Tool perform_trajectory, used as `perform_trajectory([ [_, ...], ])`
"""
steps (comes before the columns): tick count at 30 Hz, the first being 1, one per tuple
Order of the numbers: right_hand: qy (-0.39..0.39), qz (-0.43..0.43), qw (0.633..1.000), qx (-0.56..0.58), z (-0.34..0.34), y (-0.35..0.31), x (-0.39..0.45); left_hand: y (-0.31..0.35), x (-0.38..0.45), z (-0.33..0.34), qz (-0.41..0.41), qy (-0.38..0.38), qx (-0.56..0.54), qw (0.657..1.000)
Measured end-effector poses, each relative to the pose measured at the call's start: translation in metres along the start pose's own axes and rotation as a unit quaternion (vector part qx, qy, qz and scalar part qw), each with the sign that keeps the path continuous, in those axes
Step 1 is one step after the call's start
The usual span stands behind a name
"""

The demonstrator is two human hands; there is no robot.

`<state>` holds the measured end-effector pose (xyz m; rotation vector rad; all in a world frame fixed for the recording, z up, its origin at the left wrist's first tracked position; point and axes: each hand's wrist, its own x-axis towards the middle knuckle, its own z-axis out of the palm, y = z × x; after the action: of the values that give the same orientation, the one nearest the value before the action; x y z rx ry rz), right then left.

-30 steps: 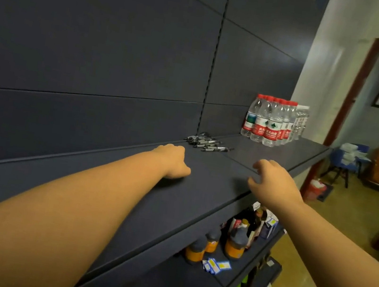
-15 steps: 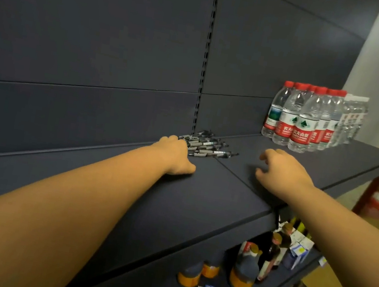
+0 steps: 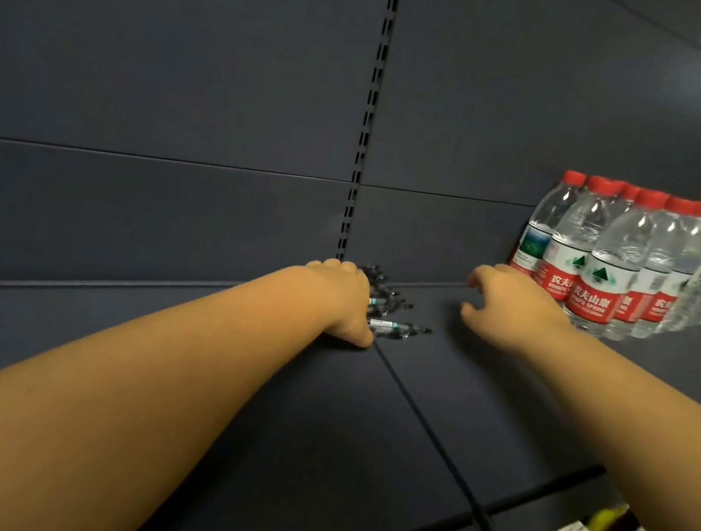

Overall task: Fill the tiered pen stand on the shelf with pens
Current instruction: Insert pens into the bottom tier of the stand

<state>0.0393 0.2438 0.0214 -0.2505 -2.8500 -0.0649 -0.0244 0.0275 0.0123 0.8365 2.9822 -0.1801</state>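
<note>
Since a second ago both arms have reached further in: the left hand now lies on the near end of the loose heap of dark, clear-barrelled pens, fingers hidden, so its hold cannot be told. The right hand, loosely curled and holding nothing, hovers just right of them. Gathering looks about to begin; no tiered pen stand shows. The dark matte shelf carries red-capped water bottles beyond the right hand.

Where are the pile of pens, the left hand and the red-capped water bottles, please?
pile of pens (image 3: 394,325): head view, barrel of the nearest pen.
left hand (image 3: 342,294): head view, back of the hand.
red-capped water bottles (image 3: 594,294): head view, front bottle's red label.
</note>
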Motion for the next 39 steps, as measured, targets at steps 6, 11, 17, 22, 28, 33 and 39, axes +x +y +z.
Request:
perform_trajectory([
  [6, -0.025, -0.079, 0.996, 0.019, 0.009, 0.021, 0.041, 0.015, 0.012, -0.003, -0.054, -0.035, 0.033, 0.997],
  [11, -0.012, -0.140, 0.989, 0.046, 0.013, 0.038, 0.065, 0.026, 0.016, -0.003, -0.095, -0.051, 0.059, 0.992],
  [17, -0.024, -0.191, 0.978, 0.075, 0.022, 0.058, 0.068, 0.042, 0.019, -0.007, -0.111, -0.093, 0.094, 0.985],
  [22, -0.015, -0.201, 0.975, 0.098, 0.025, 0.074, 0.069, 0.048, 0.011, -0.011, -0.105, -0.071, 0.108, 0.986],
  [28, -0.016, -0.216, 0.969, 0.122, 0.030, 0.082, 0.067, 0.046, -0.006, -0.002, -0.117, -0.008, 0.075, 0.990],
  [33, -0.013, -0.224, 0.965, 0.137, 0.032, 0.080, 0.065, 0.040, -0.025, 0.003, -0.181, 0.085, -0.007, 0.980],
  [39, 0.006, -0.245, 0.956, 0.161, 0.028, 0.064, 0.067, 0.028, -0.052, 0.007, -0.292, 0.226, -0.125, 0.921],
])
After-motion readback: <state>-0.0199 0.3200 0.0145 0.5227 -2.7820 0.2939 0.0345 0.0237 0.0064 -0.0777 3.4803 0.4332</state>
